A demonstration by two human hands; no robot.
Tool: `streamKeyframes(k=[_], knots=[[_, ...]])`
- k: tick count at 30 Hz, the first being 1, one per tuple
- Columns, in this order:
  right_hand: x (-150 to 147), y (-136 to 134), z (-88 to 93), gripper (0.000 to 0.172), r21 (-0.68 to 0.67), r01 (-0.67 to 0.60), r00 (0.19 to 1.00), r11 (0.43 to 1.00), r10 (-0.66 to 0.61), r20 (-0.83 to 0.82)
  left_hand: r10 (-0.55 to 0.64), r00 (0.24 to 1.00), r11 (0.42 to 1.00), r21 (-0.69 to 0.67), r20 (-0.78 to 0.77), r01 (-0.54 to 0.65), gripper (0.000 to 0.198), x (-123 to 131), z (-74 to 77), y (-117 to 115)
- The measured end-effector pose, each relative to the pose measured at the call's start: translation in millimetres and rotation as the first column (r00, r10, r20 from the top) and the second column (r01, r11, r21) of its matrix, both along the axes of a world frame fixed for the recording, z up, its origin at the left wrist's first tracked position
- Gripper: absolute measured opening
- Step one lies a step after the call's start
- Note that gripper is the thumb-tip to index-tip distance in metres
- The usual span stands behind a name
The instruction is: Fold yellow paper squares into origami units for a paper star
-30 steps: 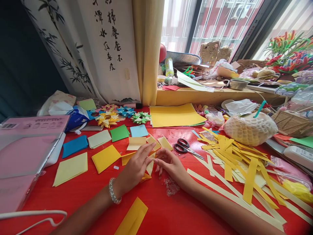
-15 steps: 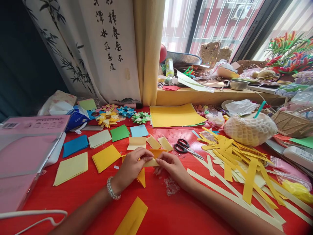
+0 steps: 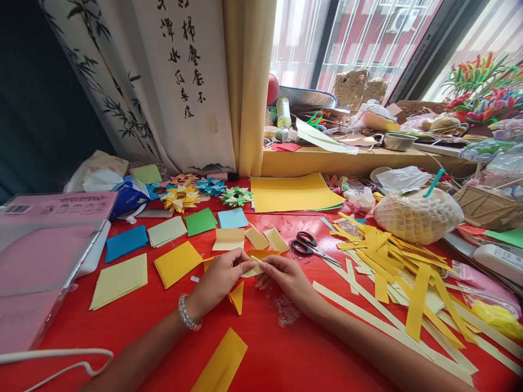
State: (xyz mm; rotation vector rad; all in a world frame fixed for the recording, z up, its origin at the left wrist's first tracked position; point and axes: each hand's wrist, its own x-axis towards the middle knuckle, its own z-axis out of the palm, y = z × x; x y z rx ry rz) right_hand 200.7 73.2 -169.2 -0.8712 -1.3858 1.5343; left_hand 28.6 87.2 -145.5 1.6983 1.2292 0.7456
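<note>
Between my two hands is a small folded piece of pale yellow paper point(image 3: 254, 268). My left hand point(image 3: 224, 277) pinches its left side, thumb on top, with a clear coiled band around the wrist. My right hand point(image 3: 288, 279) pinches the other side. Beneath and beside my left hand lies a folded orange-yellow paper piece point(image 3: 237, 298); another orange piece point(image 3: 263, 253) shows just behind the hands. Creased cream papers point(image 3: 229, 239) lie beyond them. A longer yellow strip point(image 3: 220, 360) rests nearer to me on the red table point(image 3: 281, 359).
Black-handled scissors point(image 3: 312, 247) lie to the right, near a heap of yellow paper strips point(image 3: 379, 261). Stacks of coloured paper point(image 3: 177, 263) sit to the left. Folded paper stars point(image 3: 180, 197) and large yellow sheets point(image 3: 294, 193) are at the back. A pink folder point(image 3: 49, 261) stands far left.
The pale paper between my fingers has been tilted and bent; a pointed part now stands up between the thumbs. Both hands stay in nearly the same place.
</note>
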Motion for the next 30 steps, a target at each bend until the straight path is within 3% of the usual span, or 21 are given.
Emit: streamKeyframes(k=[6, 9, 15, 22, 30], knots=[[0.7, 0.6, -1.3, 0.033, 0.030, 0.069, 0.997, 0.997, -0.068, -0.027, -0.012, 0.997, 0.994, -0.110, 0.071, 0.020, 0.032, 1.6, 1.2, -0.4], [0.9, 0.8, -2.6, 0.031, 0.034, 0.080, 0.996, 0.996, -0.079, -0.039, 0.003, 0.997, 0.994, -0.113, 0.073, 0.005, 0.032, 1.6, 0.2, 0.0], [1.5, 2.2, -3.8, 0.031, 0.007, 0.136, 0.990, 0.991, -0.135, -0.043, -0.080, 0.986, 0.989, -0.113, 0.144, 0.096, 0.022, 0.9, 2.2, 0.0], [1.8, 4.4, -3.9, 0.032, -0.020, 0.064, 0.997, 0.998, -0.065, -0.052, 0.015, 0.997, 1.000, -0.004, 0.074, -0.014, 0.022, 0.7, 0.6, -0.4], [3.5, 2.7, -1.1, 0.027, -0.028, 0.088, 0.987, 0.996, -0.090, -0.130, 0.034, 0.980, 0.999, -0.014, 0.197, -0.031, 0.024, 0.2, 0.8, -1.8]])
